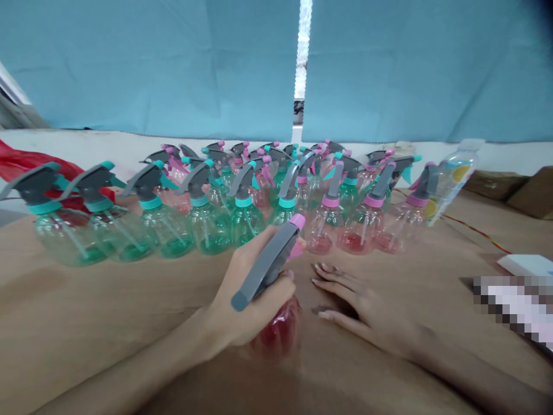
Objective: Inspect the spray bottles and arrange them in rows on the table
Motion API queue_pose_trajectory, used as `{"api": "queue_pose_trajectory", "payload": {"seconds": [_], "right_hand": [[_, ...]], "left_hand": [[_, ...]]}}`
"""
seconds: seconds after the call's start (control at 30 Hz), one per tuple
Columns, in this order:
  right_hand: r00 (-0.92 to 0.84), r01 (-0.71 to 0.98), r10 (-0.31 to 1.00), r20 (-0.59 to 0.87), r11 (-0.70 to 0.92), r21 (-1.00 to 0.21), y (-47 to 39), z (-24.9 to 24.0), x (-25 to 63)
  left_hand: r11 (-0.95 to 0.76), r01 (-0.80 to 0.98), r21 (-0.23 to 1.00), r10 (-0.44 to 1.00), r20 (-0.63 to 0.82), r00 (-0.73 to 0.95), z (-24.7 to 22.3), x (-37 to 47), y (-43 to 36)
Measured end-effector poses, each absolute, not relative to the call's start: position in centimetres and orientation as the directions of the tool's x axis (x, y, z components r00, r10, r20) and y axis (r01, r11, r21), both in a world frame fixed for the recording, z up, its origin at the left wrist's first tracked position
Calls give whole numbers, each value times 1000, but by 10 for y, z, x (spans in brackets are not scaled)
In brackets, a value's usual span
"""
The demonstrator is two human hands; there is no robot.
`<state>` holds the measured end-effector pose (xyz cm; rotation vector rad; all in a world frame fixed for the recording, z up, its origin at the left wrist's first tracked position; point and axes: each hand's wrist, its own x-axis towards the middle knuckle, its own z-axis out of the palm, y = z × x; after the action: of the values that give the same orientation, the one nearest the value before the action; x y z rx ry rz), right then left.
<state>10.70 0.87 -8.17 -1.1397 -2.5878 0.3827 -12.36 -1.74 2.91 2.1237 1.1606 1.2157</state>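
My left hand (253, 291) is wrapped round the neck of a red spray bottle (279, 334), just under its grey head with a pink nozzle. The bottle stands near the front middle, its neck hidden by my fingers. To its right, my right hand (356, 302) lies on the brown table (173, 311) with the fingers spread, holding nothing. Beyond both hands stands a front row of spray bottles: green ones with teal collars (209, 230) on the left and middle, pink ones with pink collars (356, 230) on the right.
More spray bottles (280, 173) crowd behind the front row. A clear bottle with lemon pictures (458, 173) leans at the right, near brown boxes (533, 193) and a white object (527, 268). Red cloth (38, 164) lies at the left. A blue curtain (151, 69) hangs behind.
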Motion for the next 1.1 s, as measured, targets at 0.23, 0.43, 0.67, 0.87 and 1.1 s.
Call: {"api": "queue_pose_trajectory", "payload": {"seconds": [0.23, 0.43, 0.67, 0.87, 1.1], "right_hand": [[-649, 684, 749, 131, 650, -329, 9, -79, 107], [-657, 672, 740, 146, 662, -331, 9, -80, 108], [-655, 663, 739, 160, 663, -349, 9, -80, 109], [-654, 658, 737, 168, 664, -354, 9, -82, 108], [-652, 658, 739, 168, 662, -360, 9, -81, 108]], "left_hand": [[-521, 455, 723, 848, 498, 180, 21, -122, -17], [-497, 446, 745, 865, 469, 179, 18, -122, -17], [-496, 468, 732, 863, 478, 166, 16, -122, -17], [-519, 478, 709, 848, 496, 184, 16, -123, -17], [-510, 485, 711, 852, 495, 171, 16, -123, -18]]}}
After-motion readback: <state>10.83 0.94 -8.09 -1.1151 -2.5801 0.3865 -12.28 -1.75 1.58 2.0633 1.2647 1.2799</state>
